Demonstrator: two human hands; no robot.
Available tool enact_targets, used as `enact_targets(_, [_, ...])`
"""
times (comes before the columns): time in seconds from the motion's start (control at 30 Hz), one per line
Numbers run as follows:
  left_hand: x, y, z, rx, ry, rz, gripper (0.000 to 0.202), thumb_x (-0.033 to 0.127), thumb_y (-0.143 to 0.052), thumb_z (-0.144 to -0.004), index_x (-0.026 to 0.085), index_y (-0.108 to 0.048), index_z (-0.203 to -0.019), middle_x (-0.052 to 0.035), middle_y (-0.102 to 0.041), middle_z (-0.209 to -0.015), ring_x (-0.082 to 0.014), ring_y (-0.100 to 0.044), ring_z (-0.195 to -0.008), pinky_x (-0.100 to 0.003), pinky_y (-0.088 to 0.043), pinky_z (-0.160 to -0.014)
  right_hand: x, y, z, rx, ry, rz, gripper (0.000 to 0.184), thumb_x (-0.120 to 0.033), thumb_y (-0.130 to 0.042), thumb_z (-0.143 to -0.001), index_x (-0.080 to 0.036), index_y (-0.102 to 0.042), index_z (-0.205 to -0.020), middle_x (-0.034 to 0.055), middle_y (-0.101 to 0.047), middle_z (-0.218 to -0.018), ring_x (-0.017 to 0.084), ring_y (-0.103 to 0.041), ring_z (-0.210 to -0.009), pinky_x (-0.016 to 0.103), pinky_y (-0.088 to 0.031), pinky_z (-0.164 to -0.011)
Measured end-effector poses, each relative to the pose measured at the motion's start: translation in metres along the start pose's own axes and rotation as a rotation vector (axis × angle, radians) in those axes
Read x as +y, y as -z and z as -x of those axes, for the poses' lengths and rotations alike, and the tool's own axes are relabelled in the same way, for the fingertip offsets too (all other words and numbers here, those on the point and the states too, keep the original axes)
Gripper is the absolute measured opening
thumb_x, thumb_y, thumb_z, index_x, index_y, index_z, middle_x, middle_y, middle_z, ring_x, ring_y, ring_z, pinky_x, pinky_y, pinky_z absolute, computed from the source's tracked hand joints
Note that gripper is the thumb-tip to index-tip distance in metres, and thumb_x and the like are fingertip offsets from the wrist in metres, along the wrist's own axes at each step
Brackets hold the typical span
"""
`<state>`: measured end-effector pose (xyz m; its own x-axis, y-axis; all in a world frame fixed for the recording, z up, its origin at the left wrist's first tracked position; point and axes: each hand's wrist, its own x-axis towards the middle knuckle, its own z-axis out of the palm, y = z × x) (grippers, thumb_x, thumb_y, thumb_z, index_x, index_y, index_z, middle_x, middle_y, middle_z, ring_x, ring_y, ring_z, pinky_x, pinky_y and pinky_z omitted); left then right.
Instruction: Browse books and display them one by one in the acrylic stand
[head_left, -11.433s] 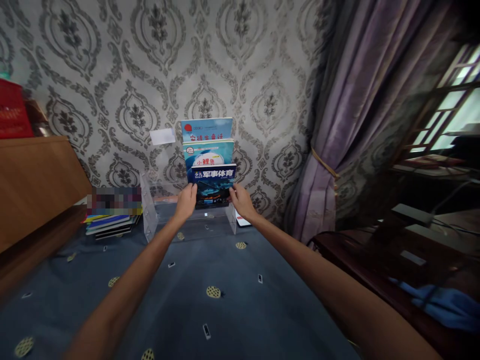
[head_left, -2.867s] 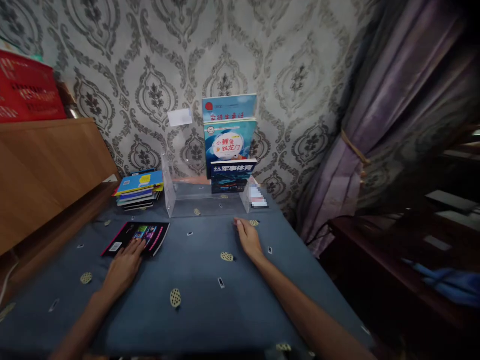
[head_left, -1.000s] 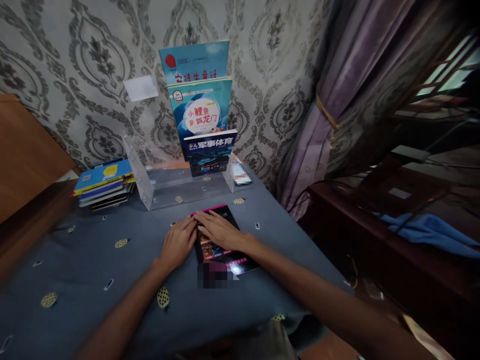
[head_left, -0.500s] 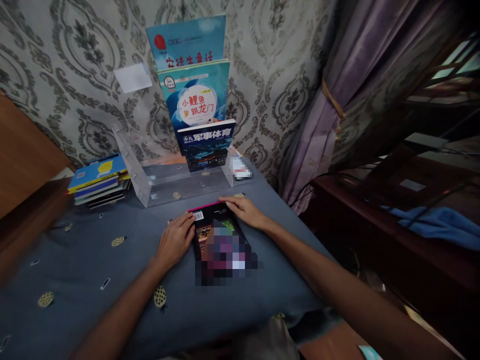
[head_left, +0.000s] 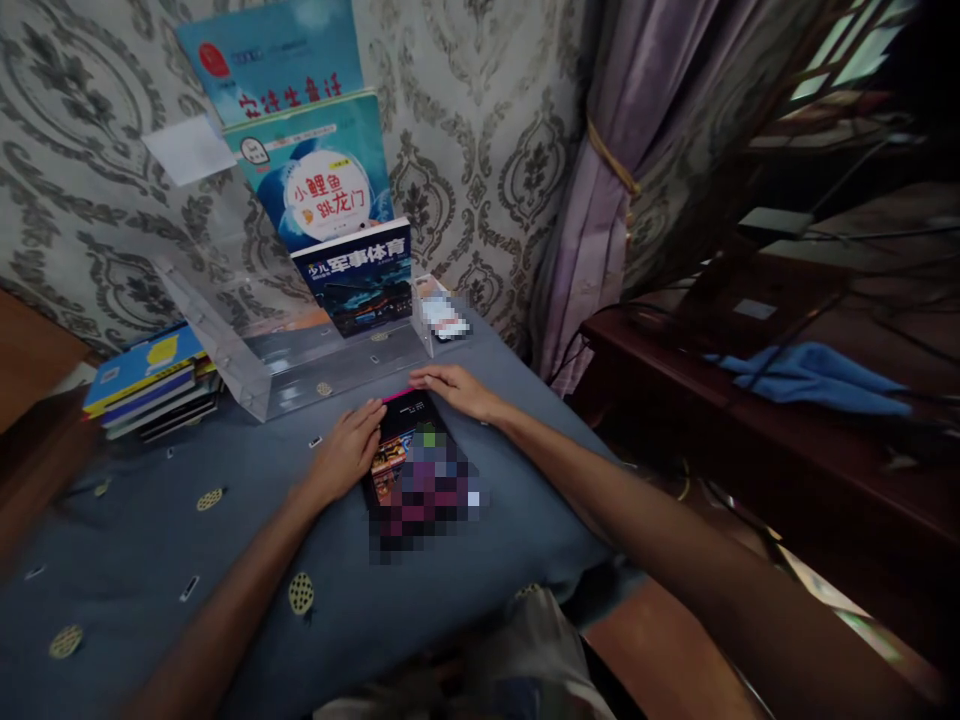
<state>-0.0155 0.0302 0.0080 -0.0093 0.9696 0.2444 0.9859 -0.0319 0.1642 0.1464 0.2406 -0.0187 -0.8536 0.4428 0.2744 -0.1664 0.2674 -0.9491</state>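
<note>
A black-covered paperback [head_left: 405, 450] with a pink far edge lies flat on the cloth-covered worktop [head_left: 247, 620], and both hands are at it; much of its cover is pixelated, so its title cannot be read. Taking that paperback as the clock's centre, the left hand [head_left: 349, 448] is between nine and ten o'clock, fingers together and laid along the side edge, its grip loose and flat rather than wrapped around anything. The right hand [head_left: 454, 390] is at one o'clock, its fingers stretched toward the far corner, its grip likewise relaxed; whether the fingertips press on the edge cannot be told. Toward ten to eleven o'clock stands a clear acrylic book rack [head_left: 259, 393], holding three books upright in stepped rows: the dark Children's Military Sports book [head_left: 367, 290] in front, the Little Carp book [head_left: 322, 165] behind it, and the blue Andersen's Fairy Tales book [head_left: 277, 55] at the back. Judging from this layout, those three are placed, while the paperback remains outside the rack, as does a stack of books [head_left: 154, 385] toward nine to ten o'clock, beyond the rack's near side panel.
</note>
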Motion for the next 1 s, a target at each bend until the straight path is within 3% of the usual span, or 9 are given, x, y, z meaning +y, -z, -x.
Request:
enact_targets(0.17, [0.010,-0.007,-0.030,-0.084,-0.104,0.039,0.058,0.006,-0.037,-0.087,0.019,-0.050,-0.142,-0.0090,-0.049,-0.151,-0.0202,-0.043,-0.142,-0.050,-0.034,-0.118,-0.002,0.000,-0.001,-0.005,0.037,0.071,0.030,-0.034,-0.055,-0.097,-0.020,-0.066,-0.121,0.0082,-0.075,-0.115,0.023,-0.068,-0.113,0.048,-0.047,-0.107])
enact_targets(0.33, [0.040,-0.013,-0.042,-0.067,-0.191,0.085,0.061,0.004,-0.041,-0.080,0.015,-0.054,-0.139,-0.0106,-0.053,-0.147,-0.0202,-0.046,-0.140,-0.048,-0.033,-0.120,-0.008,0.000,0.003,-0.008,0.049,0.137,0.030,-0.029,-0.051,-0.099,-0.019,-0.065,-0.123,0.0092,-0.074,-0.118,0.022,-0.068,-0.114,0.044,-0.052,-0.103])
enact_targets(0.53, [0.076,0.001,-0.028,-0.104,-0.274,0.101,0.042,0.027,-0.046,-0.096,0.014,-0.057,-0.134,-0.0128,-0.057,-0.143,-0.0230,-0.049,-0.137,-0.045,-0.038,-0.116,-0.012,-0.001,0.004,0.005,0.035,0.186,0.030,-0.028,-0.049,-0.100,-0.021,-0.067,-0.123,0.0077,-0.073,-0.120,0.020,-0.067,-0.115,0.042,-0.051,-0.105])
enact_targets(0.73, [0.098,0.017,-0.013,-0.283,-0.344,0.065,0.062,0.053,-0.056,-0.093,0.014,-0.050,-0.140,-0.0147,-0.049,-0.150,-0.0267,-0.040,-0.143,-0.044,-0.038,-0.116,-0.013,0.000,0.005,-0.003,0.034,0.198,0.030,-0.024,-0.048,-0.100,-0.019,-0.066,-0.124,0.0083,-0.073,-0.119,0.020,-0.067,-0.115,0.042,-0.050,-0.105])
enact_targets(0.83, [0.101,0.019,-0.011,-0.335,-0.356,0.032,0.069,0.054,-0.058,-0.091,0.010,-0.046,-0.143,-0.0173,-0.043,-0.153,-0.0283,-0.035,-0.146,-0.043,-0.034,-0.118,-0.013,0.001,0.006,-0.008,0.047,0.218,0.031,-0.024,-0.048,-0.100,-0.020,-0.065,-0.126,0.0078,-0.073,-0.120,0.020,-0.067,-0.114,0.044,-0.049,-0.106])
enact_targets(1.0, [0.101,0.017,-0.011,-0.327,-0.373,0.016,0.060,0.045,-0.051,-0.096,0.014,-0.041,-0.147,-0.0147,-0.042,-0.155,-0.0263,-0.031,-0.148,-0.043,-0.031,-0.119,-0.014,0.001,0.007,0.006,0.058,0.271,0.032,-0.024,-0.047,-0.100,-0.023,-0.065,-0.127,0.0056,-0.072,-0.124,0.019,-0.066,-0.117,0.043,-0.049,-0.106])
